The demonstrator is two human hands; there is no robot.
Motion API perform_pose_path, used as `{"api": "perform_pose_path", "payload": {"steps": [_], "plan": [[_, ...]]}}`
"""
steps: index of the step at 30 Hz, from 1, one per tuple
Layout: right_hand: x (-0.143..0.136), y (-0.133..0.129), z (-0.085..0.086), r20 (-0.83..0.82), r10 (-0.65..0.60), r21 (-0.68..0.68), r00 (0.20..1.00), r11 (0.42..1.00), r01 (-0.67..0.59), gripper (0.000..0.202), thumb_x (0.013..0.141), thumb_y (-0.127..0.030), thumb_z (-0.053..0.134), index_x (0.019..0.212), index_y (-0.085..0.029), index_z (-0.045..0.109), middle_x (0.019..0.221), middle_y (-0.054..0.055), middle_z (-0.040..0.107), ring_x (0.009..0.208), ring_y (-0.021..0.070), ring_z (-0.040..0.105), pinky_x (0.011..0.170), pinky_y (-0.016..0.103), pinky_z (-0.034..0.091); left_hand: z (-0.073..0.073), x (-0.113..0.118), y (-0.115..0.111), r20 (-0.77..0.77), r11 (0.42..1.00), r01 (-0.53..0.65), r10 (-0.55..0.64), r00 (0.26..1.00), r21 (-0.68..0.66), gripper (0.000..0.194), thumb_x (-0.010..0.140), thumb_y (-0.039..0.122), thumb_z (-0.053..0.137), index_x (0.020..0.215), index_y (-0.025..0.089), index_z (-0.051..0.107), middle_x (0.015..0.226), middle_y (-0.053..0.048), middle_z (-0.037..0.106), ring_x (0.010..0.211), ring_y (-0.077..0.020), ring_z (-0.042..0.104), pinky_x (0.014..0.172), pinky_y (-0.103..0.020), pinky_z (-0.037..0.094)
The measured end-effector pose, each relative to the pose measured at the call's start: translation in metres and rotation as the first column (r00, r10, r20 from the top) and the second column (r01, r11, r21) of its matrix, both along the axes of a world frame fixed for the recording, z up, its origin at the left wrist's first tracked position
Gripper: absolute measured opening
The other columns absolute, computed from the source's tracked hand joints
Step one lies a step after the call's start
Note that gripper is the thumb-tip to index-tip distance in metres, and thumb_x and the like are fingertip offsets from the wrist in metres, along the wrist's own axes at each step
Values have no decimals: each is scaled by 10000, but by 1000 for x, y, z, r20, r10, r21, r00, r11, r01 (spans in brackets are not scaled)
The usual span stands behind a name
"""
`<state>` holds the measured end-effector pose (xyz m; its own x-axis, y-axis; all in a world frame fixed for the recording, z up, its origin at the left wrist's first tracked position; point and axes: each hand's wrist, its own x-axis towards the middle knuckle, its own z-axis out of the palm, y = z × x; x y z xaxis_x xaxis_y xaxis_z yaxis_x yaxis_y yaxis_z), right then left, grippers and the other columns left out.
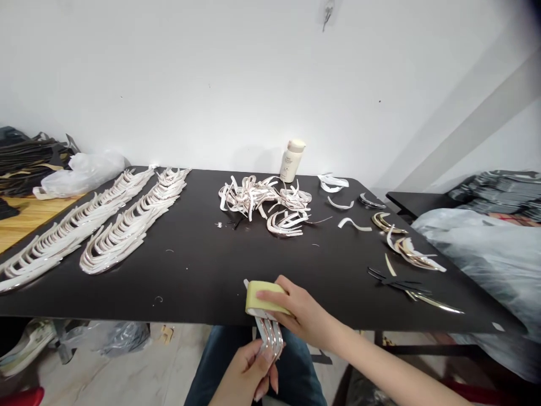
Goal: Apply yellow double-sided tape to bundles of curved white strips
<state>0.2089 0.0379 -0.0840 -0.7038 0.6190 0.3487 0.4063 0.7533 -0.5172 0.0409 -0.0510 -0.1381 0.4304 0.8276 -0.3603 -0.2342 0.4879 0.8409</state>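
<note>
My right hand point(306, 313) grips a roll of pale yellow tape point(255, 297) at the table's front edge. Below it, my left hand point(247, 369) is closed around a small bundle of curved shiny strips point(271, 334), over my lap. The roll lies against the upper ends of these strips, and its underside is hidden. Beyond my hands, a tangled heap of white and copper-coloured strips point(253, 194) rests on the black table point(220, 259), with a smaller group of curved strips point(285, 225) just in front of it.
Two long rows of overlapping curved strips point(122, 237) run along the table's left side. A cream bottle point(292, 160) stands near the wall. Loose white, gold and black strips point(397, 282) lie to the right. Plastic bags point(486, 248) bulge beside the right edge.
</note>
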Motion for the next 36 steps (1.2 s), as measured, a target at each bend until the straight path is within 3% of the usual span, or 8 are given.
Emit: {"api": "perform_pose_path", "payload": {"steps": [2,7,12,15,19,25,31,36], "plan": [[0,1,0,-18,-1,-5,1000,1000,0,379,931,-143,464,1279,-286,513,864,8,419,682,117,456,613,211,416,0,0,0,16,1000,-1,2,1000,-15,594,745,687,570,869,108,624,534,39,509,380,-24,241,407,-244,103],[-2,11,8,-310,-139,-20,940,990,140,361,924,-147,493,1259,-281,491,899,13,423,794,145,504,698,247,455,-1,2,-2,43,999,-7,9,999,-41,550,745,665,594,832,122,611,529,38,520,373,-17,244,402,-239,99],[-6,11,3,-19,-2,-36,1000,999,1,361,928,-161,491,1267,-281,518,872,10,411,710,134,475,649,248,449,-6,2,-5,94,997,-12,19,995,-77,543,703,671,635,765,134,581,538,17,564,344,-12,264,387,-239,102],[-5,13,3,-72,-23,-41,997,999,21,352,926,-161,495,1254,-283,528,873,11,423,719,134,491,650,241,449,-7,2,-5,111,995,-10,21,994,-101,528,699,653,655,768,135,578,548,11,579,343,-8,270,392,-238,104],[-6,21,7,-311,-181,-37,933,983,179,344,941,-152,465,1263,-274,481,894,13,415,783,145,506,702,258,453,-6,0,-4,113,993,15,-2,994,-119,523,690,655,660,759,145,567,547,17,577,338,-7,276,390,-239,102],[-11,23,2,-37,-25,-58,999,998,23,408,927,-134,476,1294,-312,502,883,11,406,710,135,472,649,249,436,-5,-1,-1,74,988,57,-47,996,-141,570,656,709,638,742,153,546,565,13,585,338,-9,295,383,-234,113],[-13,29,7,-260,-142,-87,955,989,123,376,930,-132,468,1257,-313,514,899,16,420,807,155,510,721,269,455,-2,-3,0,53,985,74,-67,996,-157,568,642,711,646,739,160,549,548,27,571,346,-12,301,393,-237,106],[-11,25,2,-51,-4,-55,999,999,1,426,921,-110,467,1290,-320,497,913,21,420,753,143,486,682,264,450,1,-4,1,23,983,91,-89,996,-162,617,592,757,637,716,158,555,538,20,575,352,-20,319,397,-237,106]]}}
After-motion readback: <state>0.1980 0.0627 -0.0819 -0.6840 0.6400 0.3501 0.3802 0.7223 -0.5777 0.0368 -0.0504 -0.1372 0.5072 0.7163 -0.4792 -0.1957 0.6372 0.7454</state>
